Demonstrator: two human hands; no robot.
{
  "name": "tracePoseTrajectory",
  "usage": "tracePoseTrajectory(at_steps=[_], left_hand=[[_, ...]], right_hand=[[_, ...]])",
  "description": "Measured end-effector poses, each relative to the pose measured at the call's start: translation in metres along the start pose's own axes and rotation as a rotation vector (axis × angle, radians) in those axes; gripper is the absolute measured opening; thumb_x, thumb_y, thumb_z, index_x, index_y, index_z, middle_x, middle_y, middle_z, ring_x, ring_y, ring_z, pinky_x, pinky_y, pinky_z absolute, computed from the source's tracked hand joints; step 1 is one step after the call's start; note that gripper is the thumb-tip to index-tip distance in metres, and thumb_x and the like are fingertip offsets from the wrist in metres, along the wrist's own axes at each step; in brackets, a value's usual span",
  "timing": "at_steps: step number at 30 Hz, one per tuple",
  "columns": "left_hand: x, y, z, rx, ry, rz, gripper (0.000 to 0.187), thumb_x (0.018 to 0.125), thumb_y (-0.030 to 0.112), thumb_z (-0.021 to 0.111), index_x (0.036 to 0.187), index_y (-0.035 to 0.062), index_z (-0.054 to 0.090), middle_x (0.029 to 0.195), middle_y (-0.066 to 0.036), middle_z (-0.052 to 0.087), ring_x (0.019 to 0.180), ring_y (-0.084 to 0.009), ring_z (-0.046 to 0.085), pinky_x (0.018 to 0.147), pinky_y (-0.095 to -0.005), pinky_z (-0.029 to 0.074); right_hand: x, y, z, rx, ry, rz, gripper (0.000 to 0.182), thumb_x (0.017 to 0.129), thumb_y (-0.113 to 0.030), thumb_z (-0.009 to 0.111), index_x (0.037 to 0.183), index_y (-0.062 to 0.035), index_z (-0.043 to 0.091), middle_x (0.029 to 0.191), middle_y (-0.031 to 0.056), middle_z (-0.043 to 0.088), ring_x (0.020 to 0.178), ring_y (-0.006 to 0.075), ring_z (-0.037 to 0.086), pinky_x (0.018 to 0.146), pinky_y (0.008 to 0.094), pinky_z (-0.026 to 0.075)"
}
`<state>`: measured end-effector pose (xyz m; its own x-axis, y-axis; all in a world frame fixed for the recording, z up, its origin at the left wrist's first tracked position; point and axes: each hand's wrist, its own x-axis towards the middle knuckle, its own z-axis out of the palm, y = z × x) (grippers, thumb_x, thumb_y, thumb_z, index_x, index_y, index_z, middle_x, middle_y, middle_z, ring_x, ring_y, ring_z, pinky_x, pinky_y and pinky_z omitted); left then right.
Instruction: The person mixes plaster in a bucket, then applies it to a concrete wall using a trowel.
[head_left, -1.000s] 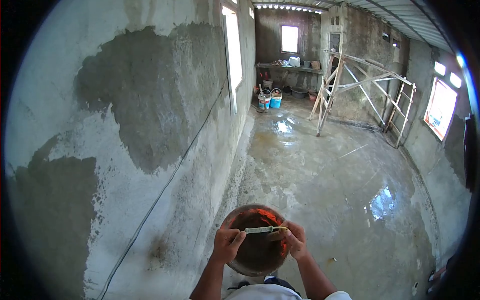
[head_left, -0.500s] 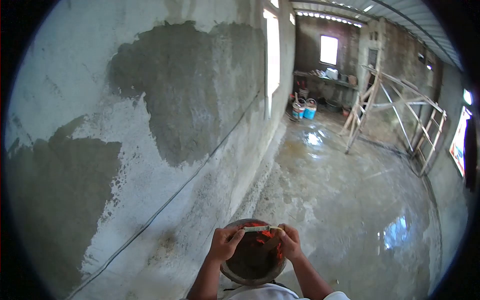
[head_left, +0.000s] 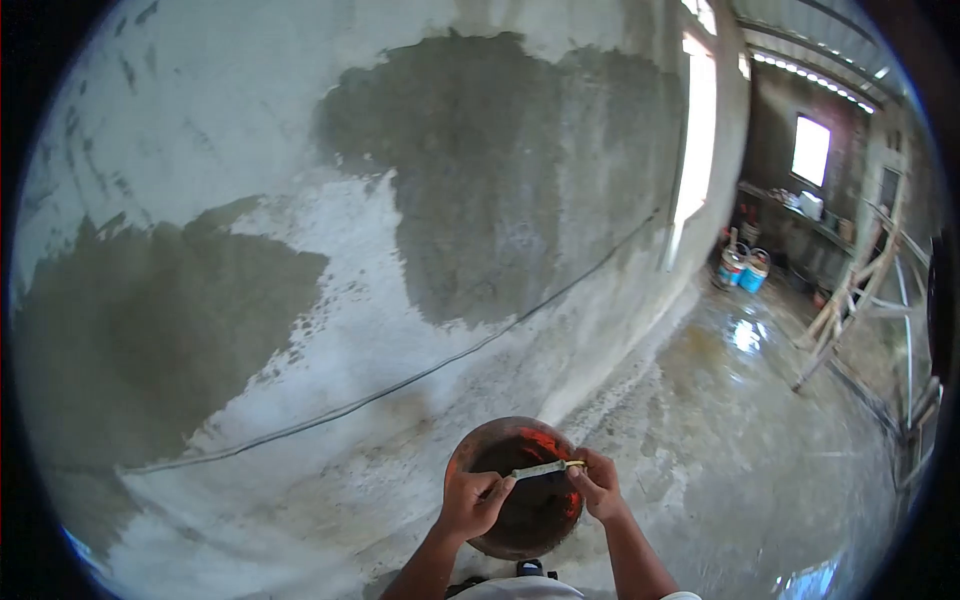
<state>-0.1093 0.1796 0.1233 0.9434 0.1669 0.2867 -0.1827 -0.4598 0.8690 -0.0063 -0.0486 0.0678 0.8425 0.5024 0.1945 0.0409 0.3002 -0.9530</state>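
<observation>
A pale, narrow bar (head_left: 540,470) with a yellowish right end lies across my two hands, above a round, dark basin (head_left: 478,440). My left hand (head_left: 474,503) is closed on the bar's left end, thumb on top. At the yellowish end, the fingers of my right hand (head_left: 597,486) pinch it. I cannot tell whether the bar is fixed to the basin. Orange-red patches mark the basin's dark inner wall. Below it the dark tip of a shoe (head_left: 530,568) shows.
A long cable (head_left: 400,384) runs along the wall (head_left: 350,240), which has dark, damp-looking plaster patches. The floor (head_left: 700,480) is wet. Paint buckets (head_left: 742,270) stand at the back near a shelf (head_left: 800,212). Wooden scaffolding (head_left: 850,300) rises on the right.
My view has turned left, so the wall fills more of it and the scaffolding sits nearer the right edge. Both hands still grip the bar, which now tilts up to the right.
</observation>
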Motion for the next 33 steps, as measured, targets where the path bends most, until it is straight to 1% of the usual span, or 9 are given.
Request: tracePoseTrajectory(at_steps=[2,5,8,11,19,21,22,24,33], left_hand=[[0.001,-0.007,0.001,0.086,0.162,0.214,0.042,0.101,0.026,0.068,0.067,0.0017,0.063,0.051,-0.01,0.047,0.045,-0.0225,0.044,0.049,-0.0387,0.035],[-0.006,-0.007,-0.008,0.09,0.21,0.017,0.041,0.1,0.025,0.067,0.069,-0.0002,0.06,0.055,-0.014,0.045,0.051,-0.0234,0.045,0.058,-0.0393,0.042],[-0.01,-0.004,-0.018,0.15,0.393,0.119,0.04,0.1,0.024,0.068,0.07,-0.0015,0.059,0.054,-0.014,0.045,0.049,-0.0239,0.045,0.053,-0.0371,0.04],[-0.027,-0.002,-0.031,0.172,0.413,-0.052,0.036,0.1,0.025,0.067,0.077,-0.0023,0.067,0.062,-0.016,0.056,0.058,-0.027,0.054,0.057,-0.0407,0.042],[-0.061,-0.032,-0.071,0.06,0.572,-0.168,0.038,0.1,0.028,0.066,0.077,-0.0014,0.07,0.064,-0.018,0.061,0.061,-0.0342,0.059,0.06,-0.0445,0.043],[-0.072,-0.048,-0.087,0.214,0.583,-0.076,0.032,0.104,0.032,0.064,0.103,0.0026,0.076,0.06,-0.007,0.059,0.06,-0.011,0.053,0.057,-0.0361,0.043],[-0.076,-0.051,-0.095,0.224,0.584,-0.073,0.032,0.104,0.032,0.064,0.103,0.0026,0.076,0.06,-0.007,0.059,0.06,-0.011,0.053,0.057,-0.0361,0.043],[-0.083,-0.052,-0.107,0.137,0.606,-0.158,0.049,0.101,0.034,0.065,0.065,0.0003,0.061,0.058,-0.015,0.054,0.055,-0.0284,0.054,0.057,-0.043,0.039],[-0.116,-0.075,-0.155,0.098,0.546,-0.08,0.048,0.105,0.031,0.063,0.067,0.0017,0.054,0.055,-0.006,0.044,0.056,-0.0119,0.041,0.054,-0.0357,0.034]], right_hand=[[0.015,-0.002,0.002,-0.038,-0.032,0.058,0.023,0.1,-0.017,0.067,0.111,0.0026,0.064,0.096,-0.002,0.061,0.09,0.01,0.054,0.083,0.0299,0.046],[0.034,0.004,0.01,-0.037,-0.131,0.112,0.019,0.1,-0.016,0.068,0.11,0.0003,0.066,0.094,-0.0021,0.061,0.088,0.0096,0.055,0.08,0.0298,0.047],[0.054,0.019,0.021,-0.296,-0.253,0.021,0.017,0.1,-0.015,0.068,0.109,-0.0012,0.068,0.091,0.0031,0.064,0.085,0.0135,0.059,0.079,0.031,0.049],[0.061,0.013,0.053,-0.654,-0.209,-0.274,0.025,0.094,-0.018,0.071,0.112,-0.0008,0.068,0.103,0.0208,0.071,0.094,0.0391,0.069,0.085,0.0448,0.055],[0.064,0.063,0.097,-0.929,-0.213,-0.15,0.045,0.087,-0.022,0.076,0.126,-0.0049,0.064,0.109,0.0231,0.07,0.102,0.0445,0.068,0.088,0.0525,0.055],[0.067,0.079,0.104,-0.975,-0.312,-0.163,0.052,0.083,-0.023,0.079,0.129,-0.0043,0.062,0.109,0.0252,0.07,0.103,0.0446,0.068,0.088,0.053,0.055],[0.066,0.081,0.114,-0.966,-0.311,-0.168,0.052,0.083,-0.023,0.079,0.129,-0.0043,0.062,0.109,0.0252,0.07,0.103,0.0446,0.068,0.088,0.053,0.055],[0.057,0.063,0.132,-0.862,-0.308,0.174,0.055,0.082,-0.022,0.079,0.131,-0.0028,0.061,0.109,0.0254,0.07,0.101,0.0449,0.068,0.089,0.0541,0.055],[-0.001,0.079,0.216,-0.985,-0.242,-0.002,0.09,0.08,-0.022,0.083,0.152,-0.0062,0.031,0.122,0.0324,0.06,0.105,0.052,0.065,0.093,0.0547,0.055]])
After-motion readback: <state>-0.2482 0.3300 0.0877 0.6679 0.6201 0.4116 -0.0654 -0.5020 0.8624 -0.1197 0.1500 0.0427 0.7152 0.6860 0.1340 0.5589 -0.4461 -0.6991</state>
